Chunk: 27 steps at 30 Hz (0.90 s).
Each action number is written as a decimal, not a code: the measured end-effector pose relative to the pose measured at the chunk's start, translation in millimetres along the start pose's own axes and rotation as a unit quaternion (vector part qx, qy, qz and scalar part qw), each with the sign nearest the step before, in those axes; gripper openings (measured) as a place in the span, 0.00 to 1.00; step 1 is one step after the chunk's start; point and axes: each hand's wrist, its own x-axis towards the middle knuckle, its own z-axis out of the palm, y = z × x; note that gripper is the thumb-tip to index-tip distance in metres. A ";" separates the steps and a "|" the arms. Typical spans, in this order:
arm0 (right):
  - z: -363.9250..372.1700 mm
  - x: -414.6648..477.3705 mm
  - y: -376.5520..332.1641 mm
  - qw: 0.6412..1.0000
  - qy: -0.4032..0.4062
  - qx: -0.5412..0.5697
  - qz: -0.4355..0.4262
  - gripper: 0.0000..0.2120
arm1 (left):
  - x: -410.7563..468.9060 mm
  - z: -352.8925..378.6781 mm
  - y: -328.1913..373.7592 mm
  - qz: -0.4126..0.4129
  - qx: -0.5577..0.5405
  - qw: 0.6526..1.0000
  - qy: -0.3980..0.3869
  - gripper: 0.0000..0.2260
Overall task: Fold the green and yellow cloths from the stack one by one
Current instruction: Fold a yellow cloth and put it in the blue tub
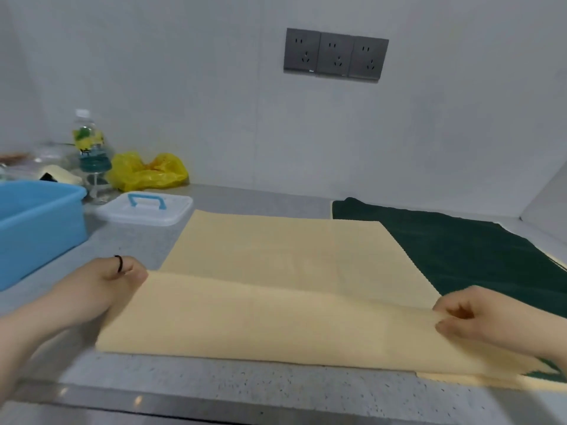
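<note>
Yellow cloth (276, 250) pinched at its near corners in our left hand (101, 283) and, seemingly, right hand (491, 317), we should lay both evenly on the far edge.

Counter (129, 240), seen from its near edge. Cloth (291, 256) at centre, its near part lifted over the far part; left hand (104, 283) and right hand (478, 317) at the ends. Stack (460, 250) right, partly under the cloth. Tub (36, 222) far left, box (147, 210) beside it, bottle (87, 142) and bag (147, 171) behind. Sockets (336, 55) on the wall.
</note>
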 end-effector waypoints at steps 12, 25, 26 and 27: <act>-15.8 56.8 27.8 0.961 0.158 0.172 0.148 0.05 | 57.6 30.2 6.2 -0.067 0.107 0.992 0.022 0.11; 8.7 143.4 31.9 0.938 0.253 0.129 0.197 0.13 | 114.2 49.7 -6.7 -0.078 0.175 0.979 0.069 0.19; 10.5 146.0 33.5 0.938 0.258 0.114 0.201 0.15 | 116.4 50.9 -7.8 -0.075 0.172 0.980 0.068 0.19; 11.9 148.1 34.5 0.938 0.263 0.097 0.204 0.16 | 118.0 51.9 -9.3 -0.071 0.173 0.980 0.068 0.18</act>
